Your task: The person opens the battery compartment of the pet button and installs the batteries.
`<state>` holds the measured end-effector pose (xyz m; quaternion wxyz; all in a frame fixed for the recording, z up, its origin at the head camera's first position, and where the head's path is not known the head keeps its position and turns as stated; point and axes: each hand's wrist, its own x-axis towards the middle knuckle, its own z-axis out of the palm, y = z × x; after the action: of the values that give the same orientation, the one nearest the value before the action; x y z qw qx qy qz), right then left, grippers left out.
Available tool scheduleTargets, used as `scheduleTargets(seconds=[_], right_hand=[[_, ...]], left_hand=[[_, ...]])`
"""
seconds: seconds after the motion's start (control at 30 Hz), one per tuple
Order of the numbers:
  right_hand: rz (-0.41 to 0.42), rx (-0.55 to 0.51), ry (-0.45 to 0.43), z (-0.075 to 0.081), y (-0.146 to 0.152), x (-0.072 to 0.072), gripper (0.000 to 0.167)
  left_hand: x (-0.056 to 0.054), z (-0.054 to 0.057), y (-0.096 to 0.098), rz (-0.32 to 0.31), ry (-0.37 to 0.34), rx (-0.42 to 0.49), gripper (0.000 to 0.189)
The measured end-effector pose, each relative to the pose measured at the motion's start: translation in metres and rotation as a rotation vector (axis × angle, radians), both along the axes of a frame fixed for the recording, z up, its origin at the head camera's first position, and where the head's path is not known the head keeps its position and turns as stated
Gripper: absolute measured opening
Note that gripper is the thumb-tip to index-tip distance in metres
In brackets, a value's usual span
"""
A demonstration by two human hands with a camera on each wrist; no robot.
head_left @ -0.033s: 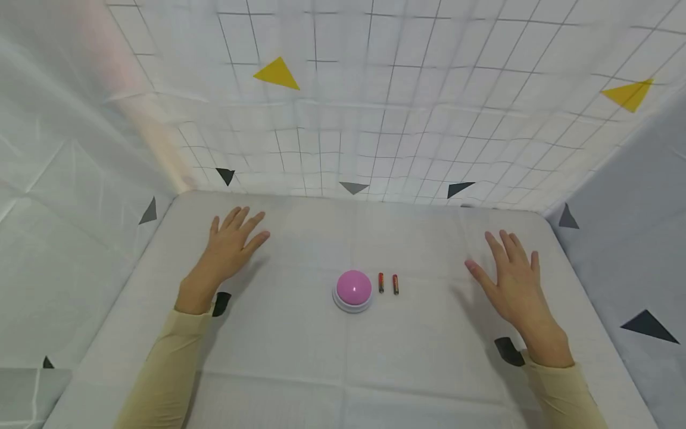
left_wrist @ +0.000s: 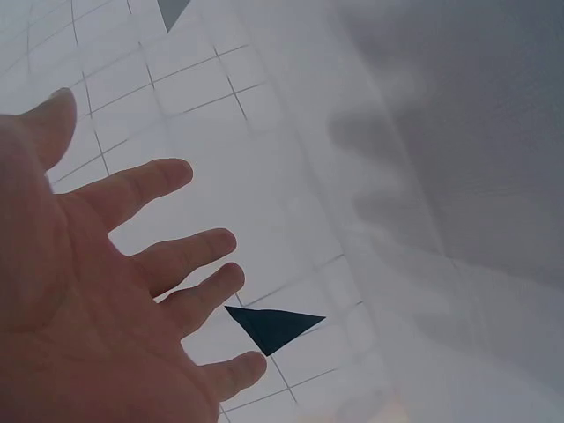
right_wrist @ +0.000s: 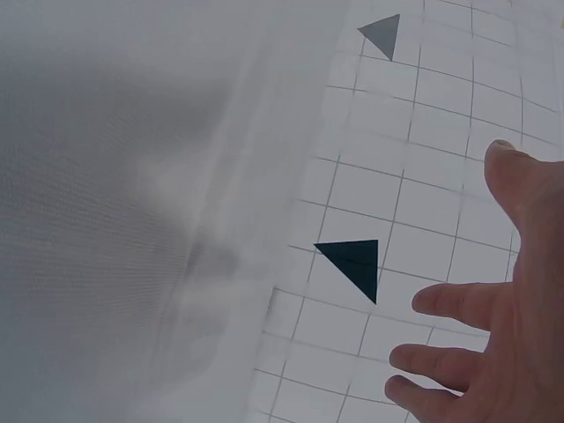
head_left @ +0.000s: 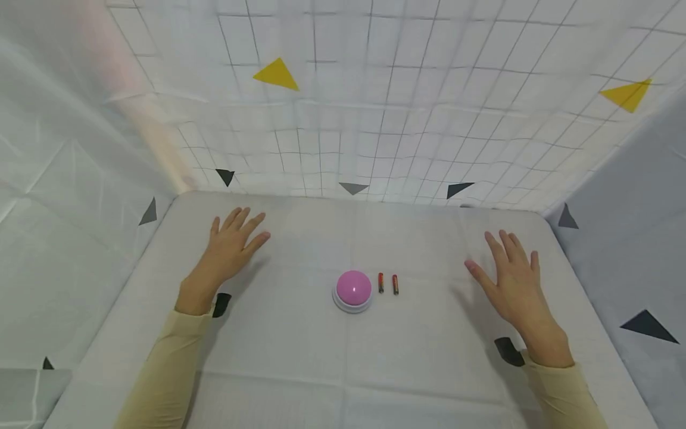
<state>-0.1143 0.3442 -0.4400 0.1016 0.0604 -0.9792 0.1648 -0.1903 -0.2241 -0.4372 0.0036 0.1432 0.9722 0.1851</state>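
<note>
A round push button with a pink dome (head_left: 354,288) and a white base (head_left: 351,307) sits at the middle of the white-covered table. Just right of it lie two small red and dark batteries, one (head_left: 381,282) nearer the button and the other (head_left: 395,284) beside it, slightly apart. My left hand (head_left: 227,245) is held over the table's left side, fingers spread, touching none of these things. Over the right side is my right hand (head_left: 513,286), also with spread fingers and holding nothing. Both wrist views show the palm and fingers without any object.
White sheets hang around the table; the back one (head_left: 407,119) has a dark grid and yellow and dark triangles. Side sheets rise at the left (head_left: 69,238) and right (head_left: 632,238). A black band (head_left: 508,351) shows at the right wrist.
</note>
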Motion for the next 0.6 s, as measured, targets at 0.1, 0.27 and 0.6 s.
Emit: scheduleTargets(seconds=[0.1, 0.27, 0.6], right_hand=[[-0.002, 0.004, 0.006, 0.0039, 0.0011, -0.0011, 0.081], [-0.001, 0.018, 0.006, 0.0061, 0.0002, 0.0002, 0.08], [0.031, -0.017, 0.024, 0.0061, -0.0045, 0.0005, 0.073]], left_hand=[[-0.003, 0.0028, 0.0021, -0.003, 0.015, 0.004, 0.067], [-0.001, 0.0001, 0.0002, 0.006, 0.02, 0.012, 0.066], [-0.0038, 0.0002, 0.0029, -0.016, 0.006, 0.014, 0.068]])
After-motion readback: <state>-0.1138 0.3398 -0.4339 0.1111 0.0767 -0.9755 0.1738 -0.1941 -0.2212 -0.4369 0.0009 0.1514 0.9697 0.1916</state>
